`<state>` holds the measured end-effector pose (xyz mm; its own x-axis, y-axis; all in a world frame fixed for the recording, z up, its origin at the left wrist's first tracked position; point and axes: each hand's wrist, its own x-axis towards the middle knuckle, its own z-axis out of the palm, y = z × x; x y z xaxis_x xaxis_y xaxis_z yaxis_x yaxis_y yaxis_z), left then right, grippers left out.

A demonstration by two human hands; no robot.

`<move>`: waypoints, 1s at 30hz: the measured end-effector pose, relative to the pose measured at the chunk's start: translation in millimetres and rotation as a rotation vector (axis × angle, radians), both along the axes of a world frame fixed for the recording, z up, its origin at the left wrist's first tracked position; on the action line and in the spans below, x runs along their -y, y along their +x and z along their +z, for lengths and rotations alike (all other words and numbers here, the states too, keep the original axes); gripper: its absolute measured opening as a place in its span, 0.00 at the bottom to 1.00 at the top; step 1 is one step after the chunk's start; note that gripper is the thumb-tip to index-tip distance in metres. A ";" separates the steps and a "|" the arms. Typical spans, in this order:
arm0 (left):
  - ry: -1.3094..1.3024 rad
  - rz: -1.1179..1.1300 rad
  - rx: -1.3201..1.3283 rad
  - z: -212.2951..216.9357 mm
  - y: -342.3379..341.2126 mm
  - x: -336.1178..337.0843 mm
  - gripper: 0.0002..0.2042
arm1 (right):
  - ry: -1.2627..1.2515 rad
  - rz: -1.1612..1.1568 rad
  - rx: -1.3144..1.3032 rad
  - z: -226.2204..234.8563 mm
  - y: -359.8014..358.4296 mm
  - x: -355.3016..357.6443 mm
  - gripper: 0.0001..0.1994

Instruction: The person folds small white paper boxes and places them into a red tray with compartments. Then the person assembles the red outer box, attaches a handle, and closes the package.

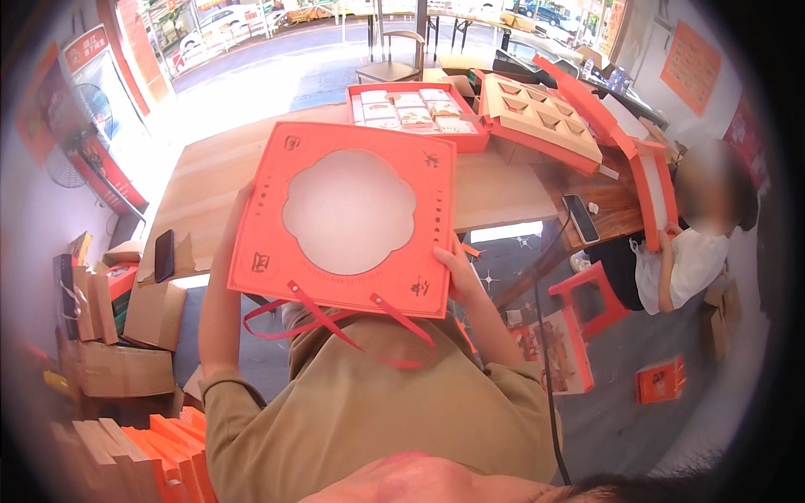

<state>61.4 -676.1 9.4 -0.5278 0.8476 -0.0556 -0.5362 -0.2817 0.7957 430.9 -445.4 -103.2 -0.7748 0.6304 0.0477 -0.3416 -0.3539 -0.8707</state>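
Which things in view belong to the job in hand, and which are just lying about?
Seemingly the job: red windowed panel in the right hand; its ribbons; red box of white packets; divided box.
Lying about: left-side phone; right-side phone; fan; wooden chair.

Bright daylight pours in from the street beyond a wooden desk; pale walls flank the grey floor, with a chair, red stool and fan.

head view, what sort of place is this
Probably a small street-front shop or packing room: a white car shows on the street outside, a red tray of white packets sits on the wooden table, and the right hand grips a ribboned red panel.
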 end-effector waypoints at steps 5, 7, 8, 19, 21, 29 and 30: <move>-0.035 0.096 -0.625 -23.0 -50.8 -126.7 0.31 | -0.309 -0.093 -0.252 -13.4 60.3 -22.1 0.30; -0.395 0.267 -1.539 -47.5 -80.6 -172.2 0.31 | -0.281 -0.310 -0.352 7.7 69.1 -19.2 0.29; -0.440 0.301 -1.652 -44.1 -58.8 -200.1 0.29 | -0.263 -0.311 -0.358 -0.3 94.7 -29.4 0.28; -0.461 0.274 -2.018 -62.7 -49.0 -247.4 0.15 | -0.253 -0.621 -0.469 -1.2 161.1 -63.5 0.25; -0.429 0.243 -2.085 -57.1 -33.8 -232.6 0.17 | -0.268 -0.588 -0.503 -3.6 165.0 -65.0 0.25; -0.004 0.152 -2.214 -27.7 92.7 -92.7 0.26 | -0.286 -0.488 -0.653 -32.7 163.4 -79.7 0.27; 0.075 0.150 -2.220 -19.0 96.3 -79.9 0.27 | -0.312 -0.452 -0.681 -36.3 161.3 -78.7 0.27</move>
